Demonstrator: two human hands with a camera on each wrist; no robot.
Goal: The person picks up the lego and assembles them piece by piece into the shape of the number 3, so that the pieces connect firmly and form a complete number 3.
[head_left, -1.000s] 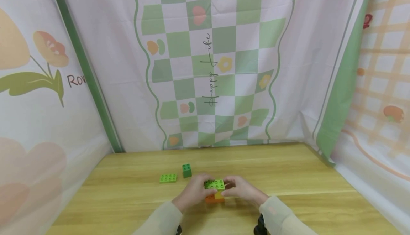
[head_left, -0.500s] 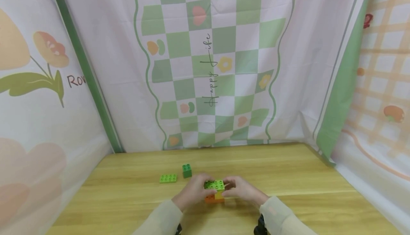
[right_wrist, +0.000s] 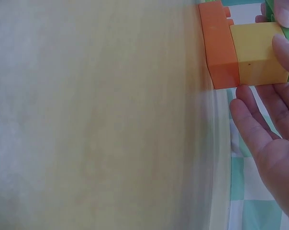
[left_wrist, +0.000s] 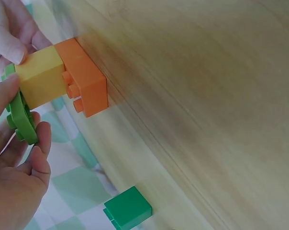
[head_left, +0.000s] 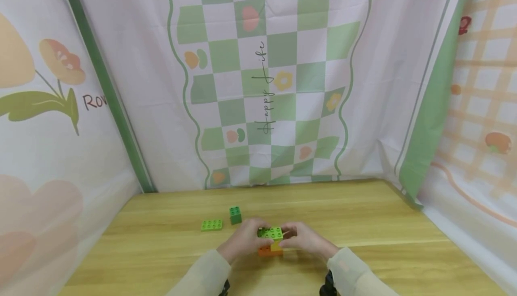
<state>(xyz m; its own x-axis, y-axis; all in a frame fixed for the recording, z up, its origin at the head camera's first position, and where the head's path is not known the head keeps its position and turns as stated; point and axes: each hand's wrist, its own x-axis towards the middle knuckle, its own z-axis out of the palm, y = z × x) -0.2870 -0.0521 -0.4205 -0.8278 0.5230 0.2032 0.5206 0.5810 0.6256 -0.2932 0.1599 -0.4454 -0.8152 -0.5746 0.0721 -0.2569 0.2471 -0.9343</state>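
Observation:
In the head view both hands meet at a small stack of toy building bricks. An orange brick (left_wrist: 87, 79) forms its base on the table, a yellow brick (right_wrist: 259, 50) sits on one end of that, and a thin light green brick (head_left: 276, 232) lies on top. My left hand (head_left: 245, 238) pinches the light green brick, which juts out past the yellow one over the orange studs. From the other side my right hand (head_left: 304, 237) holds the yellow brick, thumb on its near face close under the green brick and fingers behind.
Beyond the left hand, a flat light green brick (head_left: 212, 225) and a dark green brick (head_left: 235, 215) rest on the wooden table (head_left: 363, 215). Printed curtains (head_left: 274, 107) hang behind the table and at both sides.

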